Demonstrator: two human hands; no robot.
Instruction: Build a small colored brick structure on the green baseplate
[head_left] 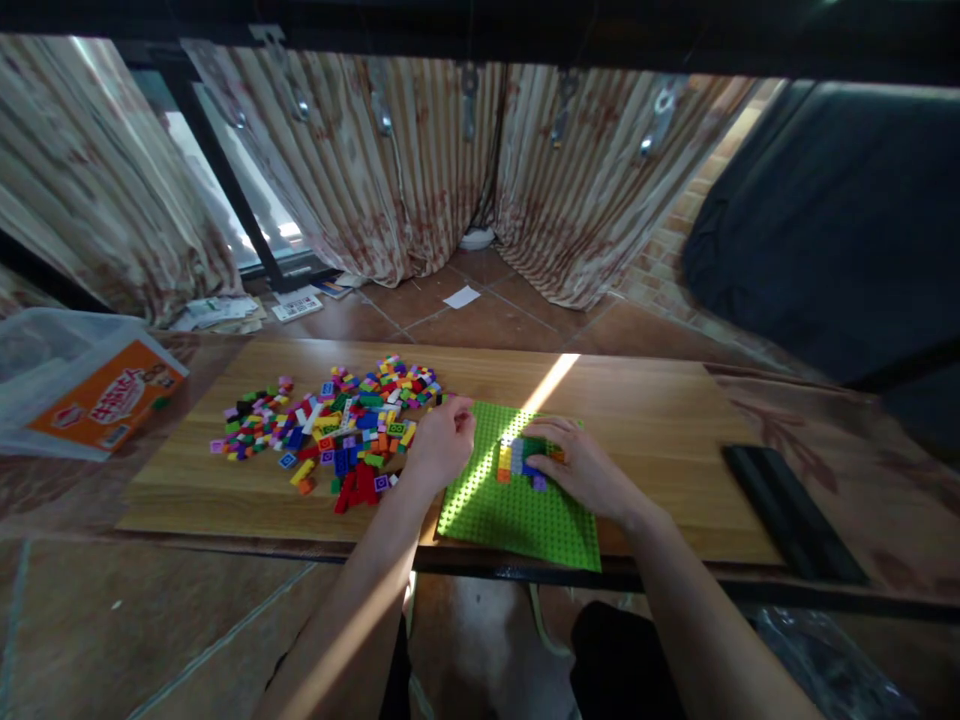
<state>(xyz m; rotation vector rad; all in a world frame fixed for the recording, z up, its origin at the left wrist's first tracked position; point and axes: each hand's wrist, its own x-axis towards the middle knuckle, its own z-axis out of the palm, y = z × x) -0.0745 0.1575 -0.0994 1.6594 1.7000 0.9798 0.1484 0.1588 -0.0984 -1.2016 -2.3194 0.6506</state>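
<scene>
far l.: clear plastic tub (45, 345) w/ an orange label (112, 395), just beside the wooden board (675, 400). curtains (427, 170) hang in the bg. next, on the board's l. half, a big loose heap of bricks (367, 425), mixed colours: red, blue, yellow, green, white, purple etc. reds lie nearest me. then my l. hand (444, 440), btwn heap & green baseplate (525, 520), by the plate's l. edge. fingers curled in, mostly closed; can't tell if there's a brick in it. plate lies flat, a bit askew, w/ a strip of sun (469, 498) across it. on it, abt upper mid, a small cluster (517, 457) of bricks: orange, yellow, greyish blue, green, purple. my r. hand (581, 460) is at the cluster's r. side, part open, thumb & fingers bent round the green/blue bit, holding it; some of the cluster's hidden by my fingers. farther r., well apart, a long black thing (791, 510) at the board's r. end, can't tell what. dark cloth (825, 220) hangs top r.
</scene>
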